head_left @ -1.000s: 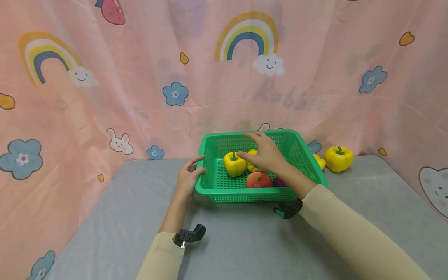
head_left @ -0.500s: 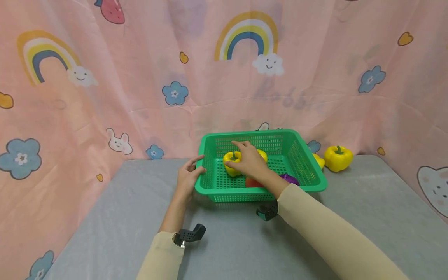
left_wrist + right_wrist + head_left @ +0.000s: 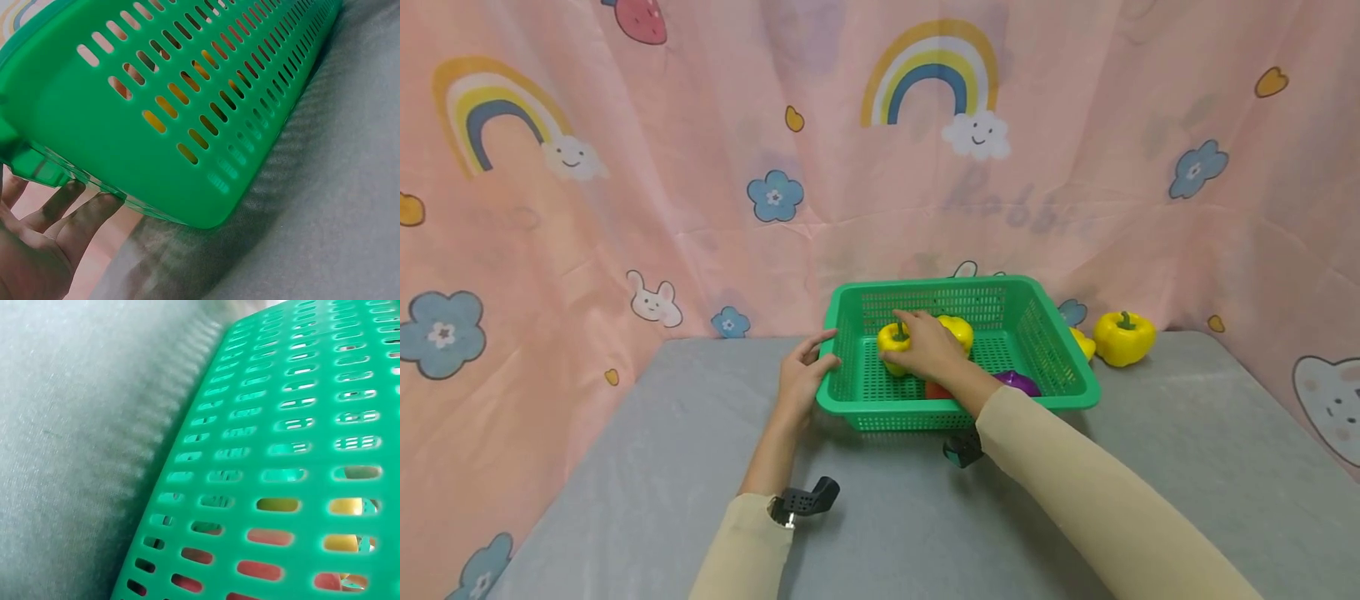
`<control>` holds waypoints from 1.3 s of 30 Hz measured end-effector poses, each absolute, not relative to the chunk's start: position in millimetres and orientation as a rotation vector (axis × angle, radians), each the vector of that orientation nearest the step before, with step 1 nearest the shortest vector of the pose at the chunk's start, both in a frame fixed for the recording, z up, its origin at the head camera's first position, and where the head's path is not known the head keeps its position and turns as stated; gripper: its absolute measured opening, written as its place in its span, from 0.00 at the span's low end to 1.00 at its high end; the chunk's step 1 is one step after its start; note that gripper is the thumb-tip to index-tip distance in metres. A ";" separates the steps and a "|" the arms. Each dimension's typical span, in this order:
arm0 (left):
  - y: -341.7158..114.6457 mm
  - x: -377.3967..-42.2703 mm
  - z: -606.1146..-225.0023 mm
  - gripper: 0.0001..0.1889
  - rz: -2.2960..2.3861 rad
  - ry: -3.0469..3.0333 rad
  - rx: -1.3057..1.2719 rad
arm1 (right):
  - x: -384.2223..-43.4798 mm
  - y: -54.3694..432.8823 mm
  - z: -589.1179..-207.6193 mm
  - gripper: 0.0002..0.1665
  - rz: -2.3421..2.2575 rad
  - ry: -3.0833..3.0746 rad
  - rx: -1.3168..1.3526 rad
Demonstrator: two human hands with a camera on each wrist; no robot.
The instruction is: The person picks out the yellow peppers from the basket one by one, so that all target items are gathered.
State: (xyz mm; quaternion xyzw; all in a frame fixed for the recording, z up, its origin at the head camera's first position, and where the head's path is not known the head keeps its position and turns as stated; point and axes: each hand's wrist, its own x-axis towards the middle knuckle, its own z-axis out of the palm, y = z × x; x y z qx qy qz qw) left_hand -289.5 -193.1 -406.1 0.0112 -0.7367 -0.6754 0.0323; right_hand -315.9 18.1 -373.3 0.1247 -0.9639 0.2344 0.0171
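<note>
A green perforated basket (image 3: pixel 958 407) rests on the grey table. My left hand (image 3: pixel 801 375) holds its left rim, and in the left wrist view the fingers (image 3: pixel 87 219) lie against the end wall under the rim. Inside the basket, my right hand (image 3: pixel 928 350) grips a yellow bell pepper (image 3: pixel 891 337), thumb on the near side and fingers on the far side. Another yellow bell pepper (image 3: pixel 958 331) lies just behind this hand. Below the wrist, a red apple (image 3: pixel 936 391) is mostly hidden. Beside it lies a shiny purple vegetable (image 3: pixel 1018 383), partly covered by the forearm.
On the table right of the basket stands a yellow bell pepper (image 3: pixel 1124 339). A second yellow piece (image 3: pixel 1084 343) is partly hidden behind the basket's right rim. A pink patterned curtain (image 3: pixel 700 208) hangs along the table's back edge.
My right hand has moved left and down within the basket, from above the peppers onto the left one, and its fingers have closed around it. The left hand stays on the rim.
</note>
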 end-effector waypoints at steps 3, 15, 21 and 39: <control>-193.8 -288.9 -405.5 0.26 -2.072 -2.273 0.024 | -316.0 18.1 -373.1 0.46 0.725 -3.004 0.392; -193.7 -287.5 -403.4 0.27 -2.081 -2.278 0.046 | -315.2 18.3 -371.8 0.39 0.790 -2.983 0.401; -194.0 -286.3 -403.4 0.27 -2.068 -2.289 0.016 | -315.8 19.8 -373.5 0.38 0.795 -2.955 0.410; -193.7 -287.6 -405.0 0.28 -2.075 -2.290 0.024 | -308.5 27.0 -367.6 0.38 1.062 -2.817 0.436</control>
